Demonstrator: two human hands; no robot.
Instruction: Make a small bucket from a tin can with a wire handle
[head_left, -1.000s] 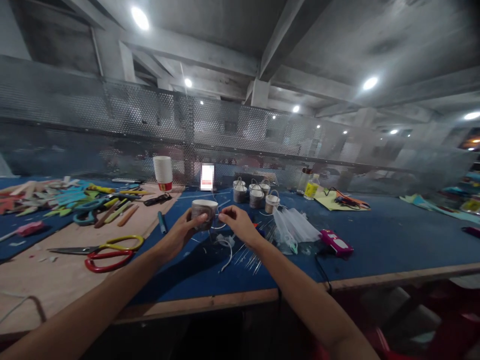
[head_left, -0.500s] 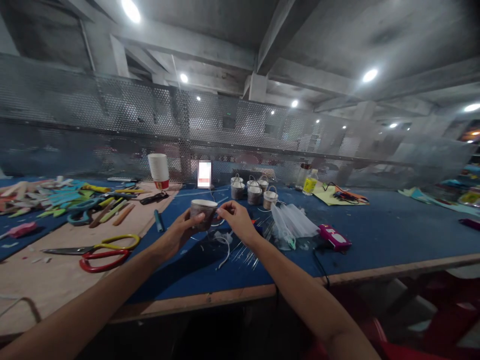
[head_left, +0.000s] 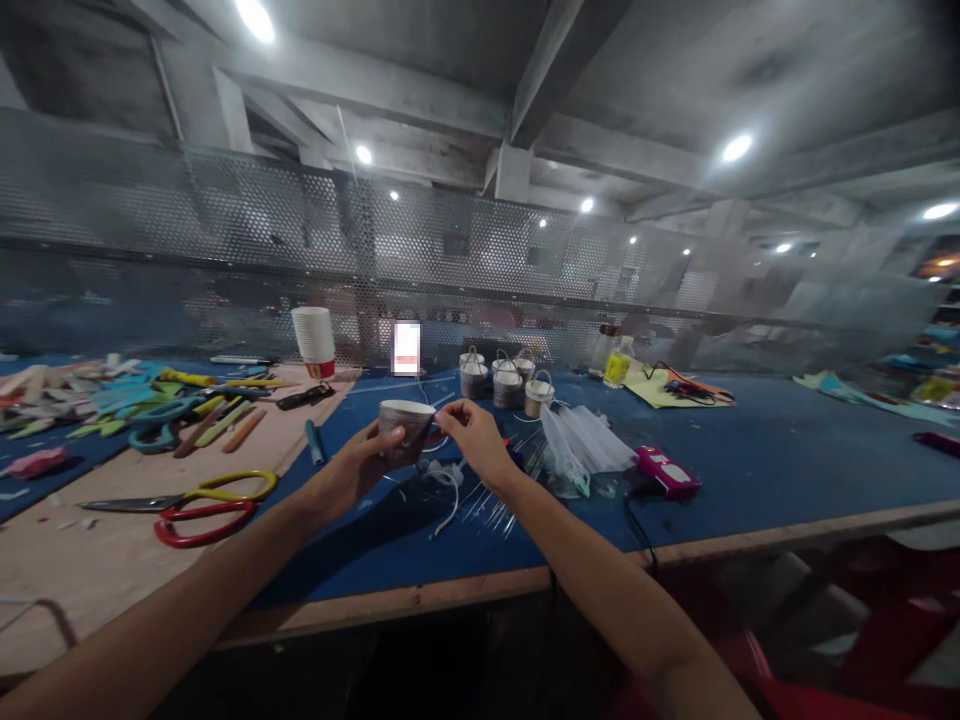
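Note:
A small cut-down paper cup (head_left: 406, 432) with a grey-brown outside and white rim is in my left hand (head_left: 358, 460), thumb on its near side and fingers round it. My right hand (head_left: 474, 435) is pinched at the cup's right rim; whatever sits between those fingertips is too small to make out. Below the cup, a white cord (head_left: 453, 508) curls on the blue tabletop (head_left: 360, 545). Beyond my right hand stand several similar cups (head_left: 507, 384) with looped handles. Thin clear strips (head_left: 499, 505) lie under my right wrist.
Red-and-yellow-handled scissors (head_left: 206, 510) lie at left, near clay-coloured sticks (head_left: 219, 425) and a stack of paper cups (head_left: 313, 342). A lit phone screen (head_left: 406, 348) stands behind. To the right are clear plastic bags (head_left: 589, 445), a magenta device (head_left: 667, 472) and a yellow-labelled bottle (head_left: 619, 362).
The view has shifted slightly. My left hand still holds the cup, and my right fingertips remain pinched at its right rim, with hardly any movement.

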